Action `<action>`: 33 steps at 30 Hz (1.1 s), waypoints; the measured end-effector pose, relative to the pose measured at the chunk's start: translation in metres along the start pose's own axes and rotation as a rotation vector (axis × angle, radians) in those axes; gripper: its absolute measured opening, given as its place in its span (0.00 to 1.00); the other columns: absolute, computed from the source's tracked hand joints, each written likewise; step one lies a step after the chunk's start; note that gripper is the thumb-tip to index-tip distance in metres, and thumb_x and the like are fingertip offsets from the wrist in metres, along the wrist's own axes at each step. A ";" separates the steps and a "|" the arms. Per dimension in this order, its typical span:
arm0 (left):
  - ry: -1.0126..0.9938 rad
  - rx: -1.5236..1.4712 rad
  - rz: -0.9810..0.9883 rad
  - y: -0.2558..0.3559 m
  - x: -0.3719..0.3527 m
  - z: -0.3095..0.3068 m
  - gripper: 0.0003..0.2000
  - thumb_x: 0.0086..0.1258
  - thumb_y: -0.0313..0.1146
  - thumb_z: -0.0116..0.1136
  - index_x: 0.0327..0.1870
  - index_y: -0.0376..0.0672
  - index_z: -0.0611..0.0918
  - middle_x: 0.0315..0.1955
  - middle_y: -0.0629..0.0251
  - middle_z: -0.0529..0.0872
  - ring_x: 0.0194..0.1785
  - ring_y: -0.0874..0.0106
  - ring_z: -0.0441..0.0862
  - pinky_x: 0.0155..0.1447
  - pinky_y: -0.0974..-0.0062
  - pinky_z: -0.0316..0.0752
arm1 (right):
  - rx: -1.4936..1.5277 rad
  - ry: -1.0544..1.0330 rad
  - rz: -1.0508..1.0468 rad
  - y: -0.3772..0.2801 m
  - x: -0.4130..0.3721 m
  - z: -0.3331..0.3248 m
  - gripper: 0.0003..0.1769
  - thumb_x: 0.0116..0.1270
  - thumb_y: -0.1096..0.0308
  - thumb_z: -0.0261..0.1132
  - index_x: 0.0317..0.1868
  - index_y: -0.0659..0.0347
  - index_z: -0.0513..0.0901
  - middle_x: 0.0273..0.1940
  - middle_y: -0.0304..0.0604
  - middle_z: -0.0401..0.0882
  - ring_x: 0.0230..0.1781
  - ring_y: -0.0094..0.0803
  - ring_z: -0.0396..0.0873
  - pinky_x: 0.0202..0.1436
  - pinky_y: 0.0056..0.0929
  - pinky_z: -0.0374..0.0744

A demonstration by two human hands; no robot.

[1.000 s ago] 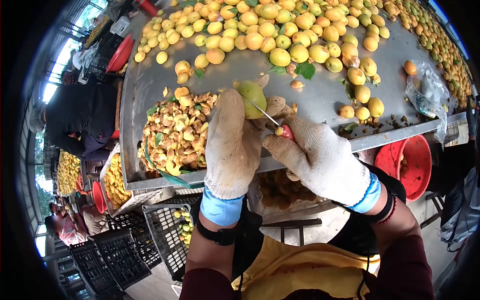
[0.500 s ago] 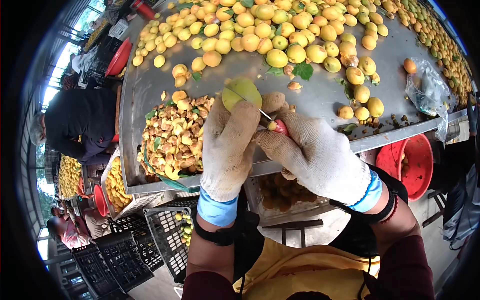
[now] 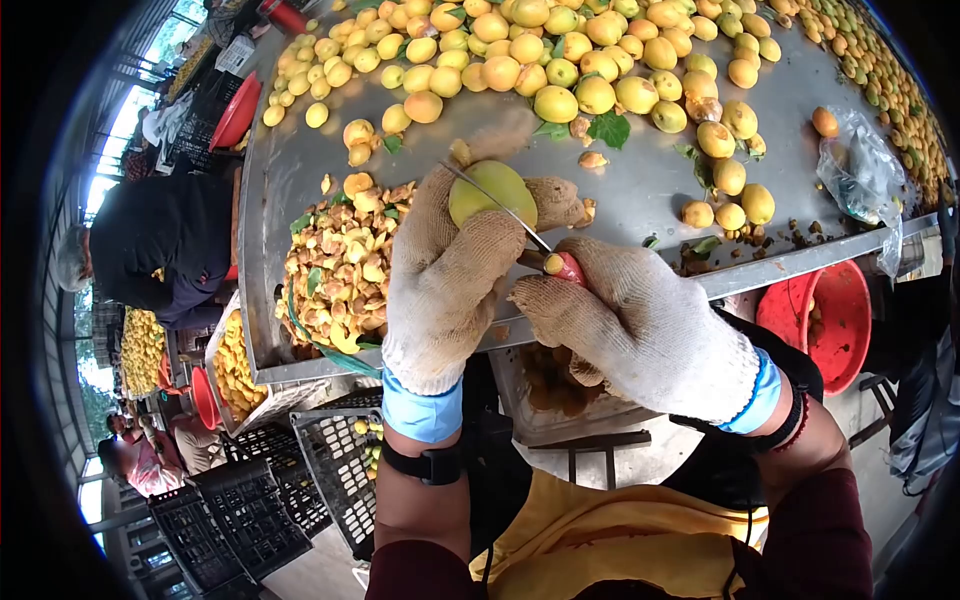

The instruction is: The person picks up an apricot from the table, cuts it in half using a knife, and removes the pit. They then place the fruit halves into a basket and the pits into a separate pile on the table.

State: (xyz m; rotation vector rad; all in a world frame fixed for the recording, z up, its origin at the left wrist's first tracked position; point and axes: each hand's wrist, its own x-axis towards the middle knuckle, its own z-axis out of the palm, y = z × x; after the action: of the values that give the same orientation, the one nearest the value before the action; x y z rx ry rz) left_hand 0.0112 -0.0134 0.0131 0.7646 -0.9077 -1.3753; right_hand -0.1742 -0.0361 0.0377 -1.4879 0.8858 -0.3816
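My left hand (image 3: 440,275), in a stained white knit glove, holds a yellow-green apricot (image 3: 518,188) between thumb and fingers above the metal table. A knife (image 3: 566,267) with a red handle is gripped in my gloved right hand (image 3: 650,325). Its thin blade lies slantwise across the top of the fruit, the tip reaching past the far left side. Beside my left hand, a heap of cut apricot pieces (image 3: 345,270) covers the table's near left corner. Whole apricots (image 3: 560,65) are spread beyond both hands.
The metal table (image 3: 640,190) has a raised rim. A plastic bag (image 3: 865,170) lies at its right edge, above a red basin (image 3: 820,325). Below are a tub of fruit (image 3: 560,390) and black crates (image 3: 245,510). A person in dark clothes (image 3: 165,250) bends at the left.
The knife blade has shifted further across the apricot, its tip now past the far left side. The fruit and my right hand sit slightly further right; my left hand slightly left.
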 end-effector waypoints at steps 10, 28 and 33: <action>0.185 -0.197 0.026 -0.032 0.001 0.024 0.24 0.91 0.44 0.41 0.74 0.31 0.70 0.60 0.49 0.85 0.65 0.63 0.83 0.67 0.69 0.80 | -0.496 0.412 -0.309 0.031 0.023 0.013 0.21 0.80 0.53 0.64 0.50 0.66 0.85 0.25 0.48 0.85 0.27 0.37 0.88 0.32 0.33 0.83; 0.213 0.290 0.062 -0.025 -0.002 0.004 0.24 0.89 0.45 0.44 0.68 0.30 0.75 0.57 0.49 0.86 0.59 0.61 0.86 0.68 0.62 0.81 | -0.465 0.311 -0.226 0.026 0.021 0.007 0.21 0.76 0.51 0.68 0.48 0.65 0.85 0.26 0.56 0.84 0.29 0.55 0.87 0.31 0.43 0.83; 0.168 0.657 0.171 -0.024 -0.003 0.005 0.13 0.80 0.20 0.52 0.62 0.34 0.77 0.60 0.53 0.85 0.59 0.64 0.87 0.62 0.67 0.86 | -0.506 0.295 -0.238 0.022 0.022 0.007 0.21 0.74 0.55 0.70 0.55 0.65 0.83 0.26 0.55 0.84 0.30 0.55 0.87 0.30 0.44 0.82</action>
State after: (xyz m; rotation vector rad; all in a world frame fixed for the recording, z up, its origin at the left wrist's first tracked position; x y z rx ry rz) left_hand -0.0044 -0.0122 -0.0062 1.2426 -1.2748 -0.8399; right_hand -0.1614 -0.0444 0.0098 -2.0494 1.0941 -0.5937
